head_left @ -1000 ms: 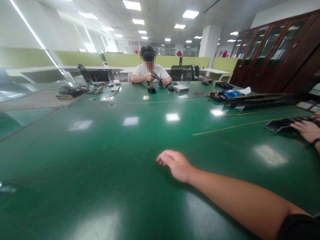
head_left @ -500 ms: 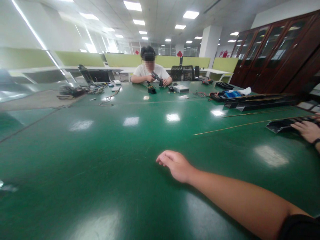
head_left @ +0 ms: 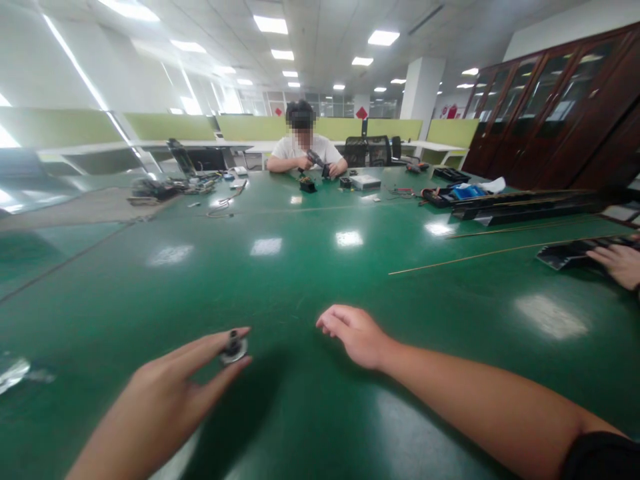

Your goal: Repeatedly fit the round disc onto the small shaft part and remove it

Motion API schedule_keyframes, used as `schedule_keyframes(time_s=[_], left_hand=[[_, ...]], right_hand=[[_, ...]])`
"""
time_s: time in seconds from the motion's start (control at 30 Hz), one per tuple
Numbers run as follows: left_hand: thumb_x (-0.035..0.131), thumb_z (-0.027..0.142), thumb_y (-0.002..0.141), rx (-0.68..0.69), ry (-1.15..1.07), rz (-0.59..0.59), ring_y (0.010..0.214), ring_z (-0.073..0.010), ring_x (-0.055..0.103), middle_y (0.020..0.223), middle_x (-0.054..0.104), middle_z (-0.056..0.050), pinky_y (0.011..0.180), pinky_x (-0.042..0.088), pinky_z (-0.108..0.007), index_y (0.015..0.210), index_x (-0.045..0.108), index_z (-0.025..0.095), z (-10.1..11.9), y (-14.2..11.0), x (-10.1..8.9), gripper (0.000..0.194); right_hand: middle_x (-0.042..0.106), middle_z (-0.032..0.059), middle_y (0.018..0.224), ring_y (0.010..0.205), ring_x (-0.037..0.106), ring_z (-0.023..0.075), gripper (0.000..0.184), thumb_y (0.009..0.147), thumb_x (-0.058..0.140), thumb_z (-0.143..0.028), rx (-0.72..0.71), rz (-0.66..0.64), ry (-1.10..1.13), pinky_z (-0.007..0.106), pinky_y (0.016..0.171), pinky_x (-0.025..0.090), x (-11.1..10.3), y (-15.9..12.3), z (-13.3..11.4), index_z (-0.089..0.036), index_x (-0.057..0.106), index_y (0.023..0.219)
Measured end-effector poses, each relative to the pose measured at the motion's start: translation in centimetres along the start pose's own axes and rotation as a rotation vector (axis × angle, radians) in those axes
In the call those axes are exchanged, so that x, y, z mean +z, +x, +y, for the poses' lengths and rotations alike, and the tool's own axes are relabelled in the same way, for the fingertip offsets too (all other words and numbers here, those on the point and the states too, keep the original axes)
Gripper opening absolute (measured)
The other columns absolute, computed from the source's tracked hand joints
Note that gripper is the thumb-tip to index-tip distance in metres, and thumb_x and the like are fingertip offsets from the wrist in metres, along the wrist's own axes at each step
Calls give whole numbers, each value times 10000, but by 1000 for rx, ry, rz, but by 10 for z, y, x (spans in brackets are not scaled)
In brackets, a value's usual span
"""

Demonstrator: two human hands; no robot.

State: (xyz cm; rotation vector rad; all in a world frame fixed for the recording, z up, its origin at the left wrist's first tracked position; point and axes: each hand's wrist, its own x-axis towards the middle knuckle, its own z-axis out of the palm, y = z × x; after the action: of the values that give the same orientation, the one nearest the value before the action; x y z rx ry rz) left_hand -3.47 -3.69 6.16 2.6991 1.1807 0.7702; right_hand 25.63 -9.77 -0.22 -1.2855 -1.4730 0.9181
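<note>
My left hand [head_left: 165, 390] reaches in from the lower left. Thumb and fingers pinch a small round metal part [head_left: 233, 349] with a shiny flange and a dark stub on top, held above the green tabletop [head_left: 280, 413]. The part's exact kind is unclear. Right of it, my right hand [head_left: 353, 333] rests on the table with its fingers curled in and closed. Nothing shows between those fingers, and the two hands are apart.
Across the table a person [head_left: 307, 150] holds a power drill [head_left: 316, 159]. At right, another person's hand [head_left: 617, 260] lies on a black metal channel [head_left: 560, 255]; a thin rod [head_left: 450, 262] extends beside it. Crumpled clear plastic [head_left: 15, 373] sits at far left.
My left hand has come into view from the lower left with the small metal part in its pinch. My right hand has kept its place and curled shape. The view tilts up slightly.
</note>
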Motion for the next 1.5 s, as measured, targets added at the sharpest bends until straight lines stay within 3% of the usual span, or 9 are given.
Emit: schedule_keyframes(time_s=[0.17,0.23,0.37,0.57,0.73,0.87,1.23,1.5], left_hand=[[537,437,929,252,-38,-224,1012,-228,697,1163,711,9,914,574,-355,1164,683,308,50,63,48,305],[517,400,942,272,-72,-239,1031,-226,690,1178,705,-7,917,564,-348,1171,674,298,55,67,63,296],[562,393,914,146,-226,-172,1013,-211,693,1176,703,-38,880,564,-309,1349,535,273,42,50,81,452],[614,301,848,89,-346,-116,945,-194,682,1041,718,-26,870,545,-296,1045,674,243,37,45,82,213],[602,227,827,36,-373,-194,943,-192,685,1050,715,-6,848,536,-296,1067,648,262,46,46,84,247],[616,297,869,-1,-472,-272,898,-175,692,1033,713,-4,826,535,-282,1092,584,254,48,44,84,229],[639,379,880,-90,-621,-232,965,-189,671,1116,689,-41,867,530,-319,1098,520,233,48,44,87,288],[657,411,859,-96,-551,-234,761,-166,637,877,666,-3,701,498,-275,1052,536,209,47,45,87,304]], right_hand=[[649,12,849,812,601,154,160,935,536,-286,22,56,58,278,772,467,2,1,4,-184,659,956],[655,9,881,823,606,149,139,894,575,-234,28,58,82,275,778,474,4,1,7,-191,645,1006],[624,-15,830,731,570,123,269,806,638,-153,35,44,42,255,711,472,6,0,7,-200,614,1071],[635,-10,864,709,559,113,310,774,674,-148,26,8,-21,256,698,479,4,-4,5,-205,606,1071],[638,0,881,713,564,113,305,766,687,-151,7,-4,-53,252,683,482,3,-6,4,-196,607,1057],[644,-1,871,714,561,116,277,768,691,-167,-18,-15,-103,250,679,476,3,-7,3,-195,618,1034],[605,-20,838,675,538,100,332,798,671,-175,-21,-26,-56,233,652,465,2,-8,-1,-219,618,1123],[612,-20,818,665,538,101,375,801,663,-164,-21,-38,-57,242,667,469,1,-8,-4,-226,643,1170]])
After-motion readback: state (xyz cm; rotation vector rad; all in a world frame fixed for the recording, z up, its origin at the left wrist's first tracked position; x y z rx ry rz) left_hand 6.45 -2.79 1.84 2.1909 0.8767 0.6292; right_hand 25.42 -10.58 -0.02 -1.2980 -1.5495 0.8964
